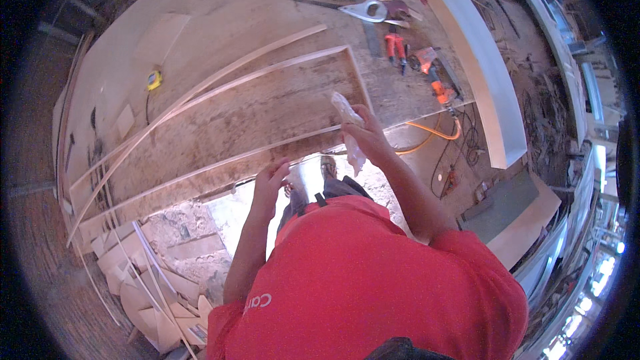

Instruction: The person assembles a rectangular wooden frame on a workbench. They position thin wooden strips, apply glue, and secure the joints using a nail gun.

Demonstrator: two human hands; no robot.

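Observation:
My right hand (367, 135) is closed around a long, whitish, crumpled plastic-looking packet (345, 108). One end sticks up past my fingers and the other hangs below them; what is inside I cannot make out. Just in front of me, my left hand (268, 183) is raised near the workbench's near edge, its fingers loosely bent and apart, with nothing visible in them. Beyond both hands, a long frame of thin wooden strips (267, 79) lies on the stained wooden workbench (267, 110). A loose, bowed strip (257, 51) crosses its far side.
Far right on the bench lie a handsaw (365, 11), red-handled pliers (395, 45) and an orange air tool (437, 83) with an orange hose (433, 132). A yellow tape measure (155, 79) sits at left. A long white panel (477, 60) borders the right; board offcuts (143, 273) pile up lower left.

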